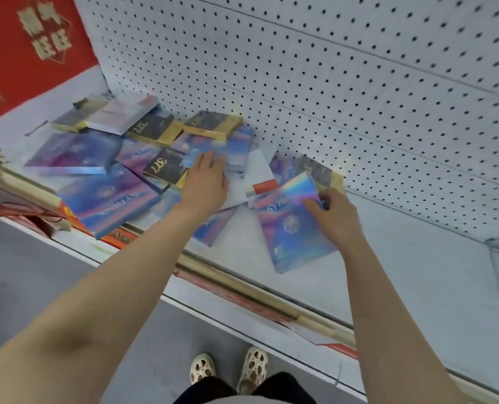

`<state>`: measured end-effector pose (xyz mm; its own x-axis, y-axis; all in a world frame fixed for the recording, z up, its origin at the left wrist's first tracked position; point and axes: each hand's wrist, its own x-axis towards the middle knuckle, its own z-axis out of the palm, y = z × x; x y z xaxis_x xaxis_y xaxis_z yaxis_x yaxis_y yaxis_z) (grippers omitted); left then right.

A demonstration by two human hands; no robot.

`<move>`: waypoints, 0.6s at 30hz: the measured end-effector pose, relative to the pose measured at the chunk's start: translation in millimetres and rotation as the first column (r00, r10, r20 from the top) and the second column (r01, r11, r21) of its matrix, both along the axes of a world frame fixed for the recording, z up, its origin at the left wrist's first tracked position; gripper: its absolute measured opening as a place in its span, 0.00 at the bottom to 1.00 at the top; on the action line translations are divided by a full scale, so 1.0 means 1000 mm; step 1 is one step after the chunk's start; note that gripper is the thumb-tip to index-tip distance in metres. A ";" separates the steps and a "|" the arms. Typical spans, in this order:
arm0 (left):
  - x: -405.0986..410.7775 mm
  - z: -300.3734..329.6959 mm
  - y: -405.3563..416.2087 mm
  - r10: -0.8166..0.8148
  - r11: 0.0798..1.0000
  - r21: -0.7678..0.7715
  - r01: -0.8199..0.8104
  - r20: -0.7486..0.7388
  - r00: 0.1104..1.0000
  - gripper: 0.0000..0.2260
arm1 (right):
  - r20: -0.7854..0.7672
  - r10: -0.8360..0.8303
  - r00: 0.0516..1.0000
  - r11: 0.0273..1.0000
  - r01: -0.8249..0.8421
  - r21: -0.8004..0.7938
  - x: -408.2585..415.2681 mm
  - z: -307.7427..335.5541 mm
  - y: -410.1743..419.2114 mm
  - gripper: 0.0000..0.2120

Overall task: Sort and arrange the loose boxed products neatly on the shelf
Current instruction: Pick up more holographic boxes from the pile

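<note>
Our right hand (334, 217) pinches a flat, shiny blue-purple holographic box (292, 228), tilted on the white shelf (417, 272). Our left hand (206, 182) rests with straight fingers on another blue-purple box (230, 150) among scattered black-and-gold boxes (166, 167).

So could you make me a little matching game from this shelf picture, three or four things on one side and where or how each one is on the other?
Things:
1. left hand
2. right hand
3. black and gold box marked 377
4. red sign

Places or states:
A. at the far left end of the shelf, standing behind the boxes
B. gripping the shiny holographic box on the right of the pile
C. lying flat in the pile, just left of the left hand
D. fingers stretched flat over a blue box in the middle of the pile

Pairs: 1-D, 2-B, 3-C, 4-A
</note>
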<state>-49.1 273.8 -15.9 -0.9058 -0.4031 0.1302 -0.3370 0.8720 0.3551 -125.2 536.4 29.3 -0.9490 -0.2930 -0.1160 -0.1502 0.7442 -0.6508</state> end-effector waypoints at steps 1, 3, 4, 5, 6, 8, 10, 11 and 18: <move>-0.011 -0.002 -0.004 -0.009 0.999 -0.033 0.011 0.053 0.999 0.26 | -0.003 -0.018 1.000 1.000 0.018 0.007 0.001 0.002 0.003 0.15; -0.026 -0.005 -0.006 -0.012 0.995 -0.099 0.026 0.141 0.990 0.28 | -0.015 -0.063 0.998 0.998 0.063 0.007 0.003 0.004 0.009 0.14; -0.029 -0.007 -0.003 -0.010 0.992 -0.120 0.030 0.164 0.986 0.28 | -0.020 -0.089 0.996 0.996 0.089 0.008 0.002 0.004 0.012 0.13; -0.029 -0.008 0.001 -0.012 0.990 -0.134 0.035 0.171 0.985 0.28 | -0.026 -0.115 0.993 0.993 0.115 0.013 0.002 0.004 0.015 0.13; -0.027 -0.009 0.006 -0.023 0.989 -0.137 0.048 0.174 0.984 0.28 | -0.033 -0.138 0.990 0.990 0.139 0.018 0.002 0.004 0.018 0.12; -0.014 -0.016 0.020 -0.073 0.985 -0.142 0.100 0.183 0.980 0.28 | -0.054 -0.163 0.985 0.986 0.165 0.034 0.003 0.003 0.022 0.11; 0.008 -0.023 0.039 -0.113 0.980 -0.146 0.134 0.142 0.983 0.28 | -0.071 -0.172 0.982 0.983 0.176 0.052 0.004 0.000 0.023 0.10; 0.020 -0.026 0.049 -0.116 0.981 -0.138 0.133 0.130 0.985 0.29 | -0.074 -0.180 0.981 0.981 0.184 0.056 0.004 -0.001 0.022 0.09; 0.046 -0.030 0.062 -0.001 0.997 -0.081 -0.011 -0.151 0.988 0.23 | -0.060 -0.188 0.980 0.978 0.193 0.082 0.000 -0.005 0.020 0.08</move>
